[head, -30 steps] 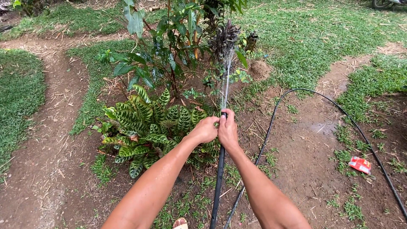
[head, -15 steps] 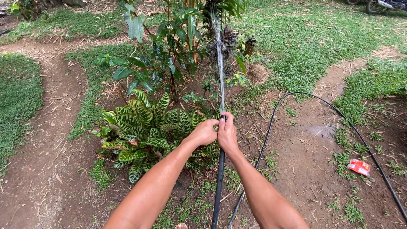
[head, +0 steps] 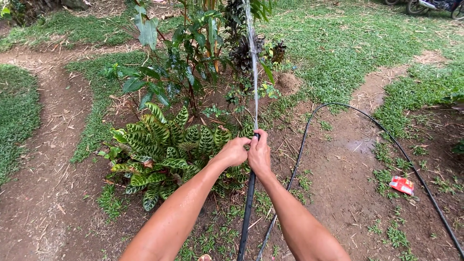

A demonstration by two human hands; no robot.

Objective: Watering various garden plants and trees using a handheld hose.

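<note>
Both hands, the left hand point(head: 233, 151) and the right hand point(head: 259, 153), clench the tip of the black hose point(head: 247, 208) side by side. The hose runs lengthwise away from the person, its water jet point(head: 252, 63) shooting forward past the striped-leaf plant point(head: 164, 145)

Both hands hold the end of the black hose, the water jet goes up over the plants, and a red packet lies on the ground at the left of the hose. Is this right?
Not fully. The head view shows the red packet lying right of the black hose, not left. The rest holds: the left hand and right hand hold its end, and the water jet goes over the plants.
</note>
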